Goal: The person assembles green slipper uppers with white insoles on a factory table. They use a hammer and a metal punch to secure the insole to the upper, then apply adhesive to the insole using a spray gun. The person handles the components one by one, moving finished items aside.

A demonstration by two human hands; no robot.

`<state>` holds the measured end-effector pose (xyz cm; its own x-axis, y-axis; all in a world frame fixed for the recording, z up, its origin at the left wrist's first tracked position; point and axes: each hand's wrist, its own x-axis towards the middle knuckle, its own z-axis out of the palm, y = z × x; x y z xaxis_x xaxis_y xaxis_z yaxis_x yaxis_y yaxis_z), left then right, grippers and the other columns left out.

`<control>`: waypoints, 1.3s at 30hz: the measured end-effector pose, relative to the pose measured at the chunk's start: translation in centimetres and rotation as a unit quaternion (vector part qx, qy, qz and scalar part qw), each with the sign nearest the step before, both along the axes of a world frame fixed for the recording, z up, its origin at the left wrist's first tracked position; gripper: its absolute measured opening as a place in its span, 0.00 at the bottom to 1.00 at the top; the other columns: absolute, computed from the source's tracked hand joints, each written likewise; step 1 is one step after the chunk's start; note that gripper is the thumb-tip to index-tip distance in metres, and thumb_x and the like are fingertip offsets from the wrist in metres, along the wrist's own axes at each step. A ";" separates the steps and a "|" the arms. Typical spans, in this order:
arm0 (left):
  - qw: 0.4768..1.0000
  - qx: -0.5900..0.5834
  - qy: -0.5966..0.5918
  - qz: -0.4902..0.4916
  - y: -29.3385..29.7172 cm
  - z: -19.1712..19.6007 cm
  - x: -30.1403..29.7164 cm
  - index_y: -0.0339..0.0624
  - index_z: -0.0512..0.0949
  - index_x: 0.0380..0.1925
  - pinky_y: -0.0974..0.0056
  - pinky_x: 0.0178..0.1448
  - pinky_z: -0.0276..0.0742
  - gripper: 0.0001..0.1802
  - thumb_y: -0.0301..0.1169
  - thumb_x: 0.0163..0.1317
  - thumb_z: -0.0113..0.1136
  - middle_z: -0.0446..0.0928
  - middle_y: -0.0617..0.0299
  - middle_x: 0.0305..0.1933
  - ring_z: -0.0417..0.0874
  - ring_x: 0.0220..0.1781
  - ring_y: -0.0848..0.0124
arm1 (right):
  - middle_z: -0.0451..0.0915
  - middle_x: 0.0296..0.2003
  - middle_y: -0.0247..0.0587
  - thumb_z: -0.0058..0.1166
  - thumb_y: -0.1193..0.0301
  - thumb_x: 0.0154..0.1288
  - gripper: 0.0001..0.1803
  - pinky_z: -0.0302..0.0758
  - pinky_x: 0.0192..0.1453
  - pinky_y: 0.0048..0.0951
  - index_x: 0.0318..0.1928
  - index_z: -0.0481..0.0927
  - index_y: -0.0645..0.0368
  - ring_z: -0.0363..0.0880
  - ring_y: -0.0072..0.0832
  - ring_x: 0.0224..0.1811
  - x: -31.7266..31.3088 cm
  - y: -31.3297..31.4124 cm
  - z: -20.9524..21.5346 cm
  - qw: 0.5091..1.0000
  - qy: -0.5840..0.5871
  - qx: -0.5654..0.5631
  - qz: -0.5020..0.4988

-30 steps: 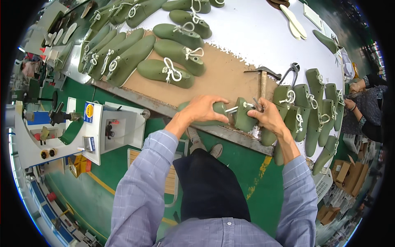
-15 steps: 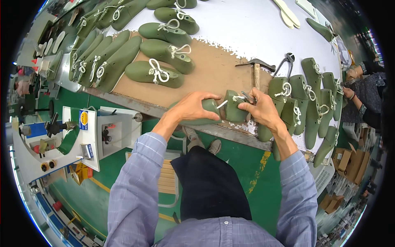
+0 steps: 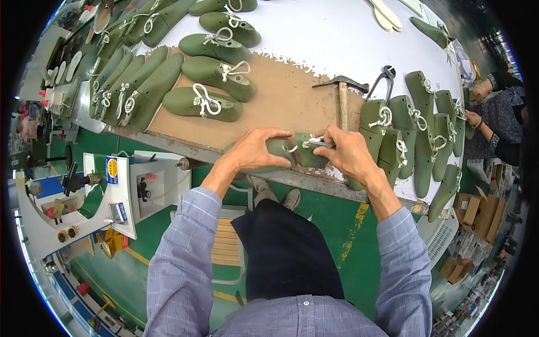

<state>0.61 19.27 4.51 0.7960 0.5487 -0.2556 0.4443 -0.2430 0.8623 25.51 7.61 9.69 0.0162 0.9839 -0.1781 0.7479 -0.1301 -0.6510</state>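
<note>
My left hand curls round the front part of a green shoe last at the table's near edge, thumb on the near side. Close on its right lies the heel block of green plastic, with a short loop of white cord between the two parts. My right hand pinches a slim grey metal tool whose tip lies over the heel block; its exact kind is hidden by the fingers. The right fingers are also against the block's right side.
Beyond my right hand lie a hammer and pincers. Corded green lasts stand on the right and left. Pale insoles lie at the far side. A co-worker's hands show at the right edge. A white machine stands lower left.
The heel block has come down and left, closer to the front part, so the gap between them is narrower. My right hand moved left with it. The whole view shifted slightly.
</note>
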 end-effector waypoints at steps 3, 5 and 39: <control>0.999 0.048 0.000 -0.002 -0.6 -0.1 0.0 0.47 0.83 0.60 0.54 0.66 0.78 0.40 0.44 0.44 0.83 0.86 0.54 0.59 0.85 0.61 0.53 | 0.82 0.27 0.52 0.72 0.67 0.61 0.17 0.75 0.35 0.48 0.37 0.76 0.61 0.83 0.54 0.32 -1.2 -0.7 -1.3 0.997 -0.039 0.062 0.039; 0.994 0.108 -0.012 -0.006 -1.2 0.2 0.3 0.51 0.83 0.60 0.53 0.65 0.78 0.38 0.44 0.45 0.82 0.86 0.55 0.57 0.84 0.59 0.53 | 0.83 0.28 0.52 0.72 0.68 0.60 0.16 0.76 0.34 0.48 0.38 0.75 0.60 0.84 0.54 0.32 -2.1 -1.7 -2.9 0.991 -0.064 0.107 0.037; 0.969 0.217 -0.067 0.100 -4.4 -0.7 1.0 0.50 0.83 0.46 0.52 0.57 0.77 0.26 0.41 0.47 0.80 0.84 0.60 0.46 0.83 0.53 0.56 | 0.77 0.44 0.53 0.61 0.75 0.69 0.08 0.77 0.46 0.46 0.46 0.79 0.63 0.80 0.53 0.40 -0.9 -1.6 3.2 0.998 -0.055 0.039 -0.003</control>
<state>1.61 14.90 3.80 0.6727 0.7279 0.1327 0.4108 -0.5166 0.7512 24.59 5.98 12.88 0.0378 0.9945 -0.0972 0.8141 -0.0871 -0.5742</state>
